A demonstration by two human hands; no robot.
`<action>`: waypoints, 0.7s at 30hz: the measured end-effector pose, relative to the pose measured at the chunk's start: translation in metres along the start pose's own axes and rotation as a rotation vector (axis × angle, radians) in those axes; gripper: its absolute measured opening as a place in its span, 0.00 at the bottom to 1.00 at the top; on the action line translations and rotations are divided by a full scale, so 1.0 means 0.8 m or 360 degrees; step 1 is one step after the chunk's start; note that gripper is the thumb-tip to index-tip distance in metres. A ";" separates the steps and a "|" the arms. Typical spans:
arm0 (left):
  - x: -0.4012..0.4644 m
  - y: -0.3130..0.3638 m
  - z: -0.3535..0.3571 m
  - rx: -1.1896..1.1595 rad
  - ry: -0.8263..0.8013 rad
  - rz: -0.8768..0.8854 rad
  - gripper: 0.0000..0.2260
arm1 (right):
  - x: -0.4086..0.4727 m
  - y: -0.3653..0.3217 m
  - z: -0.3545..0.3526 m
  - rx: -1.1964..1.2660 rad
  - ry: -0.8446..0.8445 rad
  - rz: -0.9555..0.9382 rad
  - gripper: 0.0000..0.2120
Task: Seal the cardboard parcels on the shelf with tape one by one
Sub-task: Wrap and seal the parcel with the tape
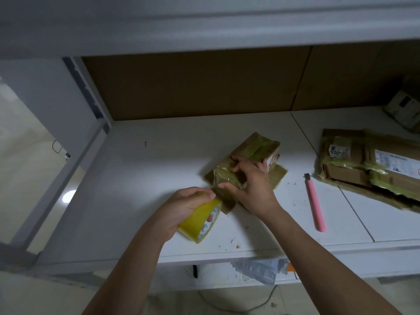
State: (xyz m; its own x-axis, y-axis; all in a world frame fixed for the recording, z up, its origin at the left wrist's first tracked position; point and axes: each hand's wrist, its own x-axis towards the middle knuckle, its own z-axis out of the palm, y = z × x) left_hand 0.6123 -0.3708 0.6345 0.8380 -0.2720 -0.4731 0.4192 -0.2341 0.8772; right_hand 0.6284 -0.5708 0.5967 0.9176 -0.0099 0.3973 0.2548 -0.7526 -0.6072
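— Parcel (254, 153) location? Who's holding it?
— It's lying mid-shelf (159, 155); the right hand (252, 180) is gripping its taped end.
— And the left hand (181, 208)?
— It's clutching the yellow tape roll (200, 221) just beside it

A white label (338, 151) on the right parcel (372, 164) reads "50".

Two bare forearms in view, entering from bottom edge. No sleeves visible up to frame edge; nothing worn on either wrist. Left hand (181, 208) bare: no glove, no ring visible. Right hand (252, 185) likewise bare, no glove, no ring visible. Fingernails short where visible, unpainted. Forearms slim, smooth, unmarked; no tattoos or bandages seen. Upper arms, torso and clothing outside view.
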 end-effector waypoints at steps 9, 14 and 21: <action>0.006 0.016 0.004 0.0388 0.0068 -0.0239 0.17 | 0.001 0.002 -0.001 -0.0075 -0.0024 -0.0085 0.15; 0.003 0.004 0.004 0.0177 0.0164 -0.0039 0.10 | 0.002 0.007 -0.004 0.0147 -0.0027 -0.0005 0.23; 0.008 0.000 0.017 0.0061 0.0316 0.0085 0.04 | 0.002 0.009 0.000 0.0167 -0.0014 -0.0004 0.18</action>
State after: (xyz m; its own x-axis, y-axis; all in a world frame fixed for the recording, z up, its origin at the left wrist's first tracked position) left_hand 0.6128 -0.3851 0.6303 0.9126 -0.0966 -0.3973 0.3621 -0.2604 0.8950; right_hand 0.6317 -0.5759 0.5930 0.9194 -0.0022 0.3933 0.2873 -0.6794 -0.6752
